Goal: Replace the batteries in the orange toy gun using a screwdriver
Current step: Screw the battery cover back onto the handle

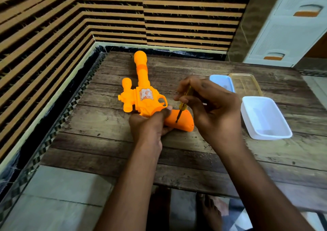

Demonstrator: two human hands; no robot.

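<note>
Orange toy gun [144, 96] lies flat on the wooden desk [106, 142], toward the far left corner, barrel pointing at the far edge and grip angled toward the near right. Left hand [150, 126] clamps the gun where body meets grip, thumb pressed along the top, pinning it down. Right hand [210, 106] pinches a yellow-handled screwdriver [182, 105] between curled fingers, shaft tilted down, tip touching the side of the grip. Over by the right edge sits a white tray [276, 137]; beyond it, nearer the far edge, a smaller pale blue tray [222, 81] touches a clear yellowish tray [247, 82]. Bare feet [208, 211] show below the near edge.
</note>
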